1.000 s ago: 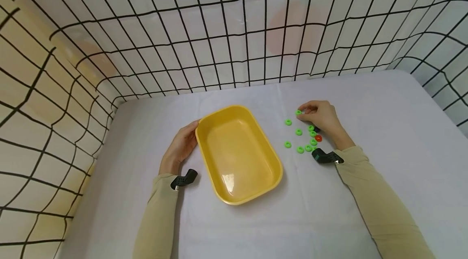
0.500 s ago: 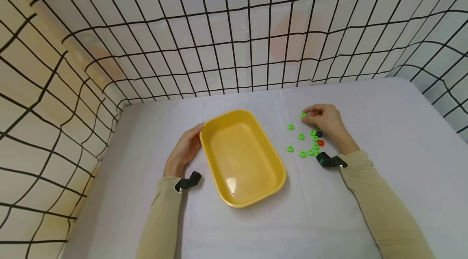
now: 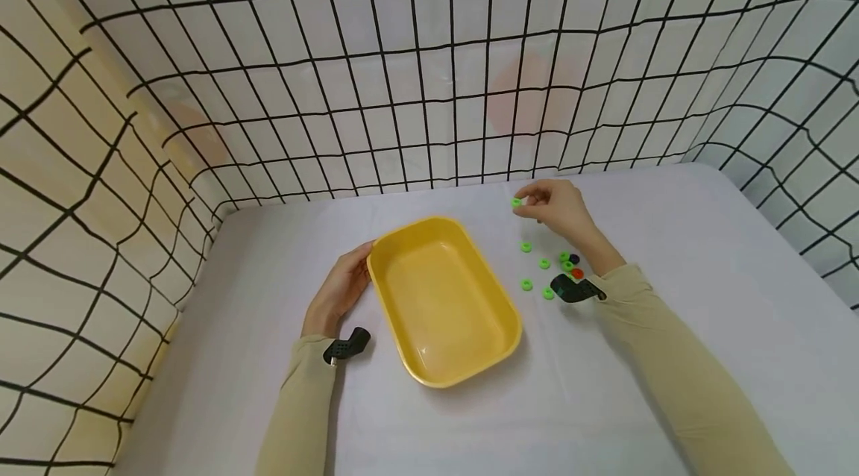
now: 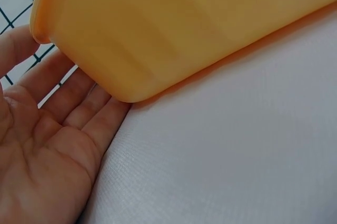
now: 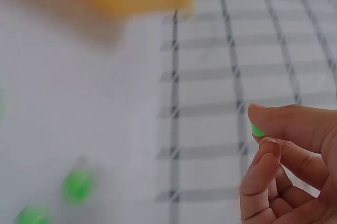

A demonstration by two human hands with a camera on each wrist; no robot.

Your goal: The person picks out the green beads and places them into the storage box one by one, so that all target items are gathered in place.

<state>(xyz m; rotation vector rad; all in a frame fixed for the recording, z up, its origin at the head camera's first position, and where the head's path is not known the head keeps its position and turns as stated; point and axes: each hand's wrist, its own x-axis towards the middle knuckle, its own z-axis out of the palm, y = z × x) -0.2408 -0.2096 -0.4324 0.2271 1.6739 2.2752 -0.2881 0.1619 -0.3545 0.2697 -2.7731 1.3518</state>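
Observation:
Between thumb and fingertips, my right hand (image 3: pixel 557 207) pinches a small green ring (image 3: pixel 516 202), above the far part of the table. Only a sliver of that green ring (image 5: pixel 257 130) shows in the right wrist view. My left hand (image 3: pixel 340 289) rests at the far left corner of a yellow rectangular tray (image 3: pixel 403 345). In the left wrist view its fingers (image 4: pixel 71 95) lie fairly straight against the tray's outer wall (image 4: pixel 158 39), with the thumb by the rim. Nothing lies inside the tray.
Several green rings (image 3: pixel 526 247) lie scattered right of the tray, near a red ring (image 3: pixel 577 274) and a dark blue ring (image 3: pixel 574 259). My right wrist's camera hides part of this group. Black wire grid (image 3: pixel 429 88) stands along the table's back and sides.
My right hand has moved left with the green ring, toward the tray's far side, away from the scattered rings. My left hand stays at the tray's corner. The head view has shifted slightly.

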